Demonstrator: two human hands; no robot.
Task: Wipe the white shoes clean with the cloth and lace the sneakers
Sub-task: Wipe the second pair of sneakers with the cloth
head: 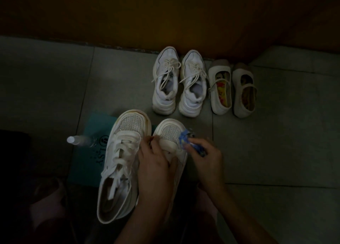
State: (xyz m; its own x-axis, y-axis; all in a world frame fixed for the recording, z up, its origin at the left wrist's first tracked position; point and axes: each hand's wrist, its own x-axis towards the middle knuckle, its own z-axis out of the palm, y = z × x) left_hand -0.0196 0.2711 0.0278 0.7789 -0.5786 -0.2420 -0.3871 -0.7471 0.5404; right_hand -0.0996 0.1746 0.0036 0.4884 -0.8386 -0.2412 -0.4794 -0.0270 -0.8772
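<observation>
Pinching the cloth (185,135) in the right hand (207,158), fingers curled round a blue wad, we hold it against the outer toe edge of the near shoe (168,128). The left hand (156,163) grips the same shoe over tongue and midfoot, fingers wrapped. The shoe sits on the floor (276,142) just ahead of our knees, close beside its mate (123,151) on the left; whether the two touch we cannot tell.

Handling, as judged:
- The shoe is light, with a thick, stiff sole. The perforated toe panel is soft and likely to dent under pressure.
- The best hold is where the left hand is, across the midfoot, so the upper is braced against the wiping.
- The cloth is limp. We keep it bunched so no loose end drags.
- Brownish staining along the mate's toe rim will probably want firmer rubbing.
- The mate is laced, its laces flat and slack. The held shoe's lacing is hidden by the hand.

Room:
- A bottle (81,140) is on a teal card (82,170) just left of the mate. Upright or lying, we cannot tell, but it could be knocked.
- Beyond, a laced pair (163,104) and a strap pair (220,105) stand near the wall (165,13), well apart from our work.
- Open floor to the right gives the right elbow a free sweep. The left side is tighter.
- The light is poor, so fine dirt cannot be made out.
</observation>
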